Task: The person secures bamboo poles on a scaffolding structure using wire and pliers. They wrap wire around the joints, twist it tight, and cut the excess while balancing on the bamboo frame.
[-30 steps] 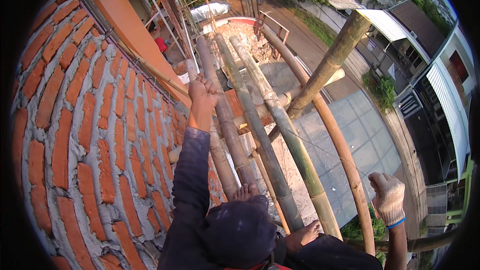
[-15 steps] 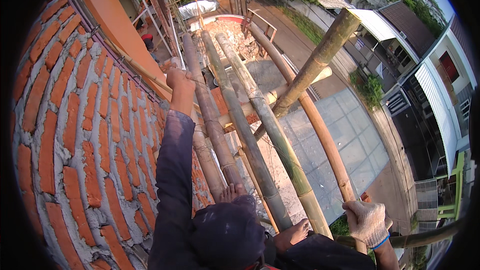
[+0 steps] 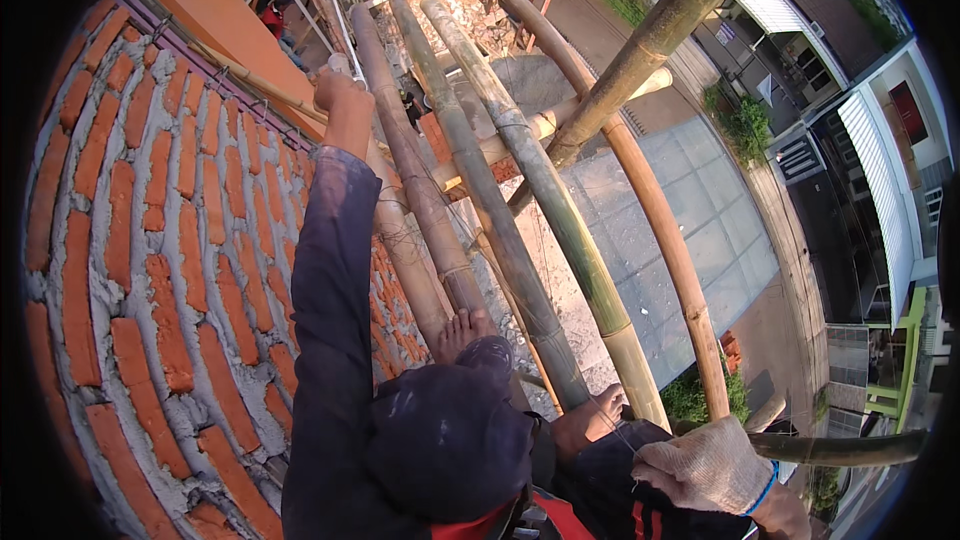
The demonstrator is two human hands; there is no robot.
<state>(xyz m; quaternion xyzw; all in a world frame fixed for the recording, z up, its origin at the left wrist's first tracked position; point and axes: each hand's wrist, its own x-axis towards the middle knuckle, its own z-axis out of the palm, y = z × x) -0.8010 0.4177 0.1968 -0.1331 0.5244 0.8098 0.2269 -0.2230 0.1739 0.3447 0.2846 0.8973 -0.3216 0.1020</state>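
Observation:
My bare left hand (image 3: 343, 100) is closed around the far end of the leftmost bamboo pole (image 3: 402, 245), beside the brick wall. At the lower right, my right hand (image 3: 708, 465), in a pale knitted glove, pinches a thin wire (image 3: 615, 430) that runs left toward my foot. Several long bamboo poles lie side by side in front of me, among them a greenish one (image 3: 560, 250). My bare feet rest on them, one foot (image 3: 465, 330) on the left poles and the other foot (image 3: 592, 413) further right.
A brick wall (image 3: 170, 270) with rough mortar rises on my left. One thick bamboo pole (image 3: 650, 50) slants up across a crosswise pole (image 3: 540, 125). Far below are a paved yard (image 3: 670, 230) and a rubble heap (image 3: 450, 15). A person in red (image 3: 275, 20) is at the far left.
My right hand has moved down and left, away from the outer bamboo pole, with the wire now drawn out. My left hand stays on its pole while the whole view has shifted slightly.

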